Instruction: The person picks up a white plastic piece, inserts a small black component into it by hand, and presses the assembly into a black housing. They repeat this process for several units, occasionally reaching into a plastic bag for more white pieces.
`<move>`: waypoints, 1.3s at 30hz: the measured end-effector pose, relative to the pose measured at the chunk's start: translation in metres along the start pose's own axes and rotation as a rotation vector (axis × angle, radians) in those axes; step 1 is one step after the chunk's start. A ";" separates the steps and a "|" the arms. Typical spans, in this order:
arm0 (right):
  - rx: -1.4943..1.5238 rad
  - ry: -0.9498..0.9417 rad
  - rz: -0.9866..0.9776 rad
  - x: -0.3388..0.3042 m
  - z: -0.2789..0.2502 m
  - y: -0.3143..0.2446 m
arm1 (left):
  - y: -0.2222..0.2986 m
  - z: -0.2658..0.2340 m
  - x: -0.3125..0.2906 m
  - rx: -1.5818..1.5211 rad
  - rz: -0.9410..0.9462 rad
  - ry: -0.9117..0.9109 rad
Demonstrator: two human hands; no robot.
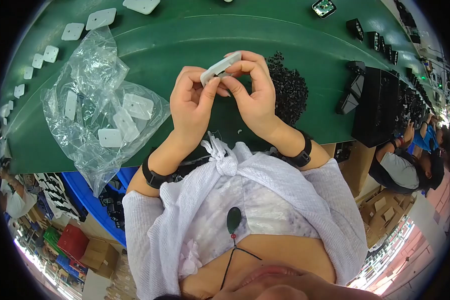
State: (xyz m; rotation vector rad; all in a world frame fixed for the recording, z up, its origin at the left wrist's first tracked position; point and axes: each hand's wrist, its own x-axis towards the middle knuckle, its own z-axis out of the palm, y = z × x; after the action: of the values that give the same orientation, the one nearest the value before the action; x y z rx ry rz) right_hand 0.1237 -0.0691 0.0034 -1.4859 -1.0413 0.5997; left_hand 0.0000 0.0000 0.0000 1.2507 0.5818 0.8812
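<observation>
Above the green table, my left hand (pixel 191 100) grips a white rounded plastic cover (pixel 223 66) by its left end. My right hand (pixel 256 95) has its fingers closed around the right end of the same cover, which is tilted. Both thumbs press close together at its near side, where a small dark part (pixel 218 75) shows; its exact shape is too small to tell. Just right of my right hand lies a pile of small black plastic parts (pixel 287 90). To the left, a clear plastic bag (pixel 92 67) has several similar white covers (pixel 137 106) in it.
White covers (pixel 101 18) lie spaced along the far green strip at left. Black housings (pixel 355 29) and a circuit board in a frame (pixel 324 8) sit at far right. A black box (pixel 377 105) stands at right, a blue bin (pixel 92 197) below left. Other people work at both sides.
</observation>
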 end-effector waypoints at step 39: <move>-0.263 -0.055 0.042 0.073 -0.079 0.005 | 0.002 -0.032 0.039 0.321 -0.329 0.019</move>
State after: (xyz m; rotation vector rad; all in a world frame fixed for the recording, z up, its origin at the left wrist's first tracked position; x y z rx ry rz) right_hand 0.2255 -0.0455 0.0278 -1.7316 -1.1691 0.5512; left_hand -0.0044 0.0501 -0.0025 1.3824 0.9416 0.5371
